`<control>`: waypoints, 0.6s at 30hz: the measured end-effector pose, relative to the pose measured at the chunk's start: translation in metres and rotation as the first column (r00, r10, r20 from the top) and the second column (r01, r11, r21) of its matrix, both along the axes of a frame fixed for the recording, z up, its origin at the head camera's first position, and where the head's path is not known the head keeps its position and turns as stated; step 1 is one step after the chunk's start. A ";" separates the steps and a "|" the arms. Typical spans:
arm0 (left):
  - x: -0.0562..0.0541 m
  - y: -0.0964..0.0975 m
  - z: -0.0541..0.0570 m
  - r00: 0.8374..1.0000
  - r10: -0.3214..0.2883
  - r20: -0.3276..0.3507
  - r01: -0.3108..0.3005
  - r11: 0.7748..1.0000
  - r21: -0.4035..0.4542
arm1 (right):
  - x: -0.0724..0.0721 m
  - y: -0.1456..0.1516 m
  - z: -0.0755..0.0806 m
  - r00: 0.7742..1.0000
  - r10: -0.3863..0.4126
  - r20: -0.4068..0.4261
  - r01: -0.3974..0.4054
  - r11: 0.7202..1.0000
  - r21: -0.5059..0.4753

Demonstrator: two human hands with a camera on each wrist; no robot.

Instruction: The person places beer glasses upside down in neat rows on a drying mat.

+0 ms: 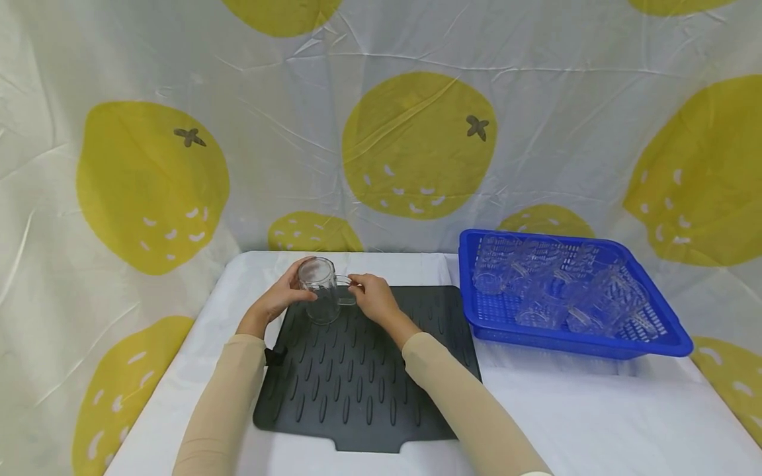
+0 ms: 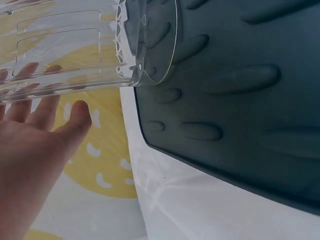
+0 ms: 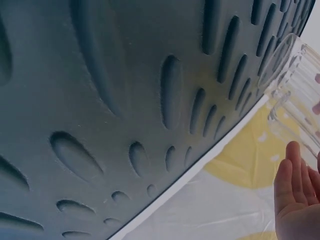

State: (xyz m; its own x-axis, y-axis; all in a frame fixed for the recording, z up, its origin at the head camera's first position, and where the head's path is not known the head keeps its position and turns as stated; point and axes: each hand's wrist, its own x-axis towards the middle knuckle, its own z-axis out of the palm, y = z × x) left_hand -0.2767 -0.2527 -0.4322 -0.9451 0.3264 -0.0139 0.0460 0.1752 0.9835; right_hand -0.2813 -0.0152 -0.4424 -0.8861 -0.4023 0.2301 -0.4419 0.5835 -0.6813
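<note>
Beige sleeves (image 1: 464, 396) foremost; glass mug (image 1: 322, 297) between: left grip (image 1: 280, 296) curled round it, right grip (image 1: 378, 301) pinching handle (image 1: 346, 302)

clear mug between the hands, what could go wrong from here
The clear mug could slip if the right hand, at its handle, lets go too soon. Set on the ridged dark mat, it might rock. Being near the mat's far left corner, it may end up overhanging the edge.

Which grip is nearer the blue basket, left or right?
Right. The right grip is left of the blue basket, at the glass mug's basket-facing side; the left grip is farther left, across the mug.
</note>
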 end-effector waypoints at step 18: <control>0.052 -0.006 -0.007 0.996 0.091 0.010 -0.078 0.897 -0.435 | 0.029 0.028 0.003 0.996 -0.070 0.053 0.072 0.997 -0.027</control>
